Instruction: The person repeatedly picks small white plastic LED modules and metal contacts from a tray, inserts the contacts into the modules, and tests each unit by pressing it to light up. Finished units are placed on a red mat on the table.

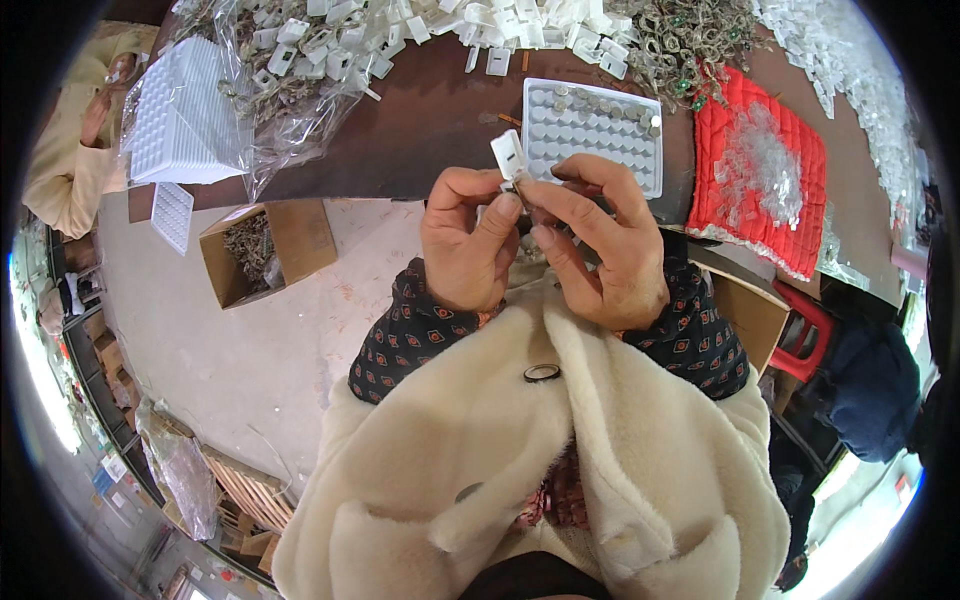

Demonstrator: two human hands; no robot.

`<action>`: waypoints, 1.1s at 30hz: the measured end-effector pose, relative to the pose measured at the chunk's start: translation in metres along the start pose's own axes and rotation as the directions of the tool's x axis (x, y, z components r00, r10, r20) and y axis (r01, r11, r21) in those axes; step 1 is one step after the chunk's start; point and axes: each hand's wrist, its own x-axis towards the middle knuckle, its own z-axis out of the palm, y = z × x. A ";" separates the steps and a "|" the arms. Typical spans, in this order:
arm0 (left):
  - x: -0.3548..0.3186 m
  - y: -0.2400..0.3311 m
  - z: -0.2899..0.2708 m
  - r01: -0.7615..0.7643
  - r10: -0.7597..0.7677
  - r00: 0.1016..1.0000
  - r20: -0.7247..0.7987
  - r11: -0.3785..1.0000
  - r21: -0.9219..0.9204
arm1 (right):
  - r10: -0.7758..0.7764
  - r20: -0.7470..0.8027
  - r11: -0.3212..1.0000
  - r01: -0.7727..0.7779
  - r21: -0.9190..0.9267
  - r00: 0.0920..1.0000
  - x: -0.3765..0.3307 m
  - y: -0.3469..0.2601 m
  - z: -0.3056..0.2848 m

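My left hand (462,240) and my right hand (600,240) meet close in front of my chest, above the near edge of a dark brown table (420,130). Between their fingertips they pinch a small white plastic piece (508,155) together with a small metal part, which the fingers mostly hide. Just beyond the hands lies a white moulded tray (592,130) with many small round pockets; several pockets along its far row hold small metal parts.
A heap of white plastic pieces (420,30) and a clear bag of parts (290,80) lie at the table's far side. Stacked white trays (185,110) sit left, a red quilted cushion (760,170) right. A cardboard box (262,250) stands on the floor. Another person (75,150) sits far left.
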 end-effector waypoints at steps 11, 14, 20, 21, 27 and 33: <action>0.006 0.004 -0.006 0.096 -0.097 0.995 -0.006 0.991 -0.088 | 0.007 -0.164 0.925 -0.069 -0.373 0.986 0.029 0.049 -0.020; 0.007 0.004 -0.006 0.095 -0.098 0.995 -0.036 0.992 -0.083 | 0.039 -0.191 0.920 -0.110 -0.376 0.981 0.035 0.060 -0.017; 0.009 0.006 -0.007 0.109 -0.111 0.993 -0.025 0.991 -0.076 | 0.039 -0.157 0.894 -0.104 -0.436 0.987 0.045 0.066 -0.011; 0.009 0.007 -0.007 0.113 -0.114 0.993 -0.020 0.991 -0.076 | 0.061 -0.138 0.887 -0.117 -0.447 0.989 0.046 0.066 -0.011; 0.013 0.008 -0.007 0.142 -0.140 0.990 0.022 0.985 -0.096 | 0.033 -0.067 0.852 -0.063 -0.520 0.997 0.052 0.069 -0.012; 0.015 0.008 -0.002 0.123 -0.124 0.992 -0.007 0.987 -0.100 | 0.020 -0.053 0.926 -0.039 -0.376 0.998 0.056 0.048 -0.014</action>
